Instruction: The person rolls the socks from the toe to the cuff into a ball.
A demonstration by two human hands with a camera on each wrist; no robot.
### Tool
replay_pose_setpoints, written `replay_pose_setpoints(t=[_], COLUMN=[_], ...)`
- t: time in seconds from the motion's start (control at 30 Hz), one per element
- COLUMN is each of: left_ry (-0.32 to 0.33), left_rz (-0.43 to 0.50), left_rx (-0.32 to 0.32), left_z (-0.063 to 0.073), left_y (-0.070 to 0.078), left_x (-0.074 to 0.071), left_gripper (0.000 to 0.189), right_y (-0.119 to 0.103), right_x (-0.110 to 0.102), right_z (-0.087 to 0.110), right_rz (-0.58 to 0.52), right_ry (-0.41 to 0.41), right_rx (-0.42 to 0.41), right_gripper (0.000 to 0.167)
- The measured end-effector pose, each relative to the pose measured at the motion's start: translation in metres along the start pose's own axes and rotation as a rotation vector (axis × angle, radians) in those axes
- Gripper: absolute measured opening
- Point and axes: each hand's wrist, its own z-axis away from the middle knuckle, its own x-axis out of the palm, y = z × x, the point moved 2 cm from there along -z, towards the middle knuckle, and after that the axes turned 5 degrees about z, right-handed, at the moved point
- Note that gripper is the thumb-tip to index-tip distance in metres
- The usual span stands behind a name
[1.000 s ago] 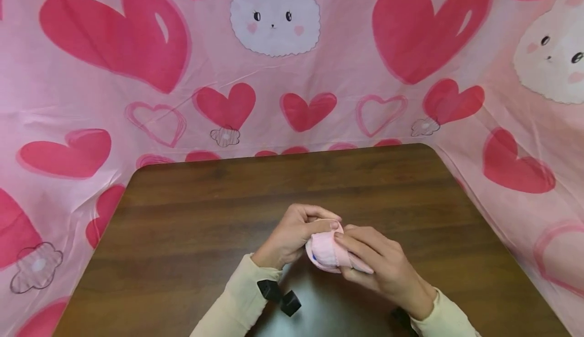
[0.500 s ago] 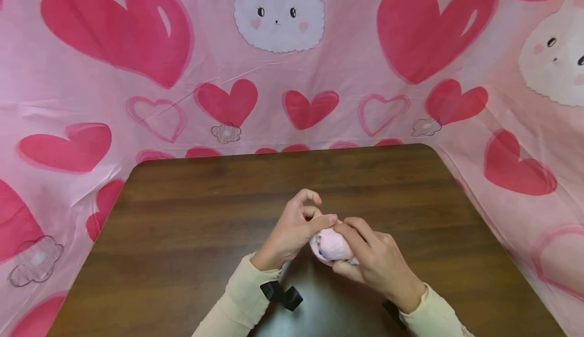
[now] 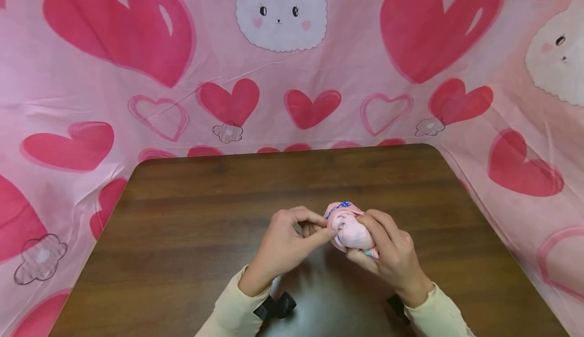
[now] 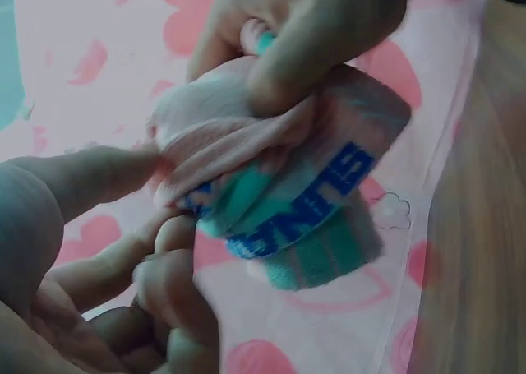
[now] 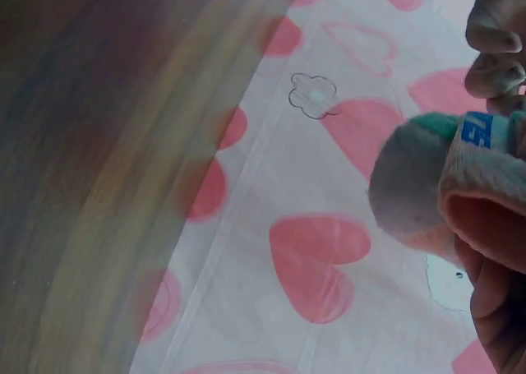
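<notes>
A bundled pink sock [image 3: 350,233] with blue lettering is held just above the table. Teal and grey parts of this sock [image 4: 316,251] show in the left wrist view, its fabric folded over on itself. My right hand [image 3: 396,256] grips the bundle from the right, fingers over the top and thumb beneath. On the other side my left hand [image 3: 285,243] pinches the folded edge between thumb and fingertips. From the right wrist, the sock [image 5: 411,185] appears cut off at the frame's right edge, with an opening in the pink fabric. Whether it is one sock or a pair I cannot tell.
A dark brown wooden table [image 3: 219,190] lies under both hands. Behind and beside it hangs a pink cloth [image 3: 274,73] printed with hearts and rabbit faces. A black wrist camera [image 3: 276,306] sits at the left sleeve.
My left fingers have come off the bundle's top and now pinch its left edge. The bundle has turned, so blue lettering faces up. My right hand has kept its grip.
</notes>
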Motion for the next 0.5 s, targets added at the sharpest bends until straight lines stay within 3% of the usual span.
replay_pose_setpoints(t=[0.17, 0.37, 0.43, 0.5], left_ry=[0.000, 0.060, 0.036, -0.002], left_rz=[0.230, 0.152, 0.230, 0.365], left_rx=[0.006, 0.208, 0.238, 0.224], left_z=[0.001, 0.003, 0.003, 0.002], left_y=[0.003, 0.010, 0.010, 0.008], left_x=[0.008, 0.015, 0.018, 0.021], left_gripper=[0.008, 0.006, 0.004, 0.003], right_y=[-0.001, -0.002, -0.002, -0.003], right_x=[-0.002, -0.003, -0.004, -0.005], right_z=[0.000, 0.001, 0.002, 0.003], right_rz=[-0.047, -0.070, -0.120, -0.172], right_ry=[0.103, 0.144, 0.179, 0.202], right_rx=[0.032, 0.049, 0.077, 0.101], right_gripper=[0.045, 0.047, 0.045, 0.043])
